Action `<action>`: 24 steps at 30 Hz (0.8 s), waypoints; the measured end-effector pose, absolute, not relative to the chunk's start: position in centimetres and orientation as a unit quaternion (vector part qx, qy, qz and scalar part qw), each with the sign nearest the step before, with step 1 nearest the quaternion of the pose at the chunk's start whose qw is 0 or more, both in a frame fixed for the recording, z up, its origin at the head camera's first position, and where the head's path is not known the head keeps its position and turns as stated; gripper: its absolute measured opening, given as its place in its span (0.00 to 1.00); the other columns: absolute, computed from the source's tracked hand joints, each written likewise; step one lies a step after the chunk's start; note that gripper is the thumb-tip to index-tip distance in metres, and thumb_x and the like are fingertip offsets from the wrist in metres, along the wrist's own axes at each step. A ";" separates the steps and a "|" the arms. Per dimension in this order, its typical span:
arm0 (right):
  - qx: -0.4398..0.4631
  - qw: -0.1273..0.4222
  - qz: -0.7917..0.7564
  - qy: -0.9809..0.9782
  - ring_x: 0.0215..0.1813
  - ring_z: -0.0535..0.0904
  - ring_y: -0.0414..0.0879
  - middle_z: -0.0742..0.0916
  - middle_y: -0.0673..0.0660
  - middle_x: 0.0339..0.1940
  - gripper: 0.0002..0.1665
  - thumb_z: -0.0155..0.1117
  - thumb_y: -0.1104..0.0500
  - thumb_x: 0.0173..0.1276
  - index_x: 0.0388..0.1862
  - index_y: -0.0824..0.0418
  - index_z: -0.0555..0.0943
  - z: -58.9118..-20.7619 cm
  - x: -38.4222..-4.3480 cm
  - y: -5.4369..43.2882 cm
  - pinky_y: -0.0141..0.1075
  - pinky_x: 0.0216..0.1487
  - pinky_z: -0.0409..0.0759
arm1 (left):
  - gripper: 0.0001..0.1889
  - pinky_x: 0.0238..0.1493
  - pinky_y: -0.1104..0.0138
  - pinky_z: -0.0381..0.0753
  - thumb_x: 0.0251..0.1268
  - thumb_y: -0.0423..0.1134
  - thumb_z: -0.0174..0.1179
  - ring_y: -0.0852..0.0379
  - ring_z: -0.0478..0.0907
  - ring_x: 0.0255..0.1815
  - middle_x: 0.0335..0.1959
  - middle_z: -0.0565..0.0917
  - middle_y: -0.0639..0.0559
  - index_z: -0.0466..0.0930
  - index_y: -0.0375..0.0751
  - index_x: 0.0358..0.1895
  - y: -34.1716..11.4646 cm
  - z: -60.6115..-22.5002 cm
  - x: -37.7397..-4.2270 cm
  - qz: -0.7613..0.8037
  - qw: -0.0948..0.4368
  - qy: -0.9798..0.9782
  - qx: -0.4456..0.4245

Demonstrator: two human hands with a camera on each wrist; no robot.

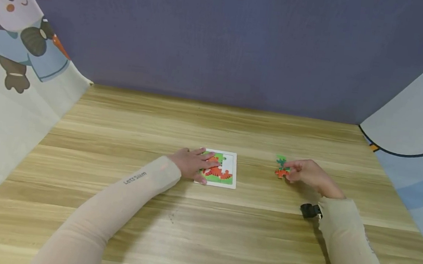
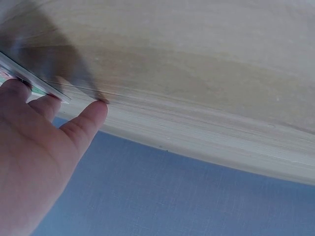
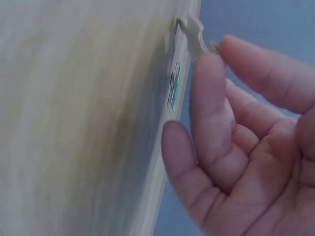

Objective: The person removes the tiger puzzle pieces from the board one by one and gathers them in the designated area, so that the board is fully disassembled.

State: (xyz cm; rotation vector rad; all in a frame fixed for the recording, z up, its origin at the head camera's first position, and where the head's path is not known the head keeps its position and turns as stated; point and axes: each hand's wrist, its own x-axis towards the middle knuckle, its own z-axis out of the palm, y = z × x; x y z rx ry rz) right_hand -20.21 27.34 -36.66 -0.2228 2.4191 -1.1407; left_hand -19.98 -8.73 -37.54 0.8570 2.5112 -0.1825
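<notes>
A square jigsaw puzzle (image 1: pixel 235 171) with a white frame and an orange-and-green picture lies on the table, its upper right part showing bare white. My left hand (image 1: pixel 192 163) rests on its left side with fingers spread, covering part of the picture. To the right, my right hand (image 1: pixel 309 173) pinches a puzzle piece (image 3: pixel 193 38) between thumb and finger; the right wrist view shows its pale side, tilted off the table. A second piece with green on it (image 3: pixel 174 87) lies on the table just below. From the head, orange (image 1: pixel 281 173) and green (image 1: pixel 281 160) parts show at the fingertips.
The wood-grained table (image 1: pixel 200 234) ends at a dark blue-grey wall panel (image 1: pixel 228 43). Cartoon-printed panels stand at the left (image 1: pixel 23 43) and right (image 1: pixel 410 122). A black wrist device (image 1: pixel 309 210) sits by the right sleeve.
</notes>
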 end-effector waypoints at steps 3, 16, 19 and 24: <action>-0.080 0.234 -0.412 0.877 0.34 0.81 0.43 0.83 0.51 0.29 0.28 0.61 0.70 0.63 0.61 0.81 0.69 -36.7 -20.3 27.4 0.34 0.39 0.80 | 0.40 0.71 0.48 0.51 0.64 0.66 0.48 0.56 0.34 0.77 0.78 0.39 0.62 0.42 0.68 0.77 -8.7 -37.5 -20.0 -0.064 0.239 0.918 0.312; -0.081 0.253 -0.411 0.872 0.25 0.71 0.40 0.79 0.49 0.22 0.29 0.61 0.73 0.60 0.60 0.83 0.68 -36.8 -20.9 27.5 0.33 0.29 0.73 | 0.40 0.71 0.48 0.51 0.64 0.65 0.48 0.55 0.34 0.77 0.78 0.38 0.61 0.42 0.68 0.77 -8.7 -37.2 -20.0 -0.068 0.244 0.915 0.313; -0.082 0.255 -0.411 0.871 0.24 0.69 0.40 0.76 0.48 0.20 0.29 0.61 0.74 0.60 0.60 0.83 0.67 -36.8 -21.0 27.5 0.33 0.28 0.71 | 0.40 0.71 0.48 0.51 0.64 0.66 0.48 0.55 0.34 0.77 0.78 0.38 0.61 0.41 0.68 0.77 -8.6 -37.2 -20.0 -0.070 0.245 0.915 0.314; -0.074 0.261 -0.405 0.873 0.22 0.66 0.39 0.71 0.47 0.17 0.30 0.61 0.73 0.61 0.61 0.84 0.65 -36.9 -21.2 27.5 0.33 0.27 0.67 | 0.41 0.71 0.48 0.52 0.63 0.66 0.48 0.55 0.34 0.77 0.78 0.39 0.62 0.41 0.69 0.77 -8.6 -37.3 -20.1 -0.072 0.244 0.915 0.314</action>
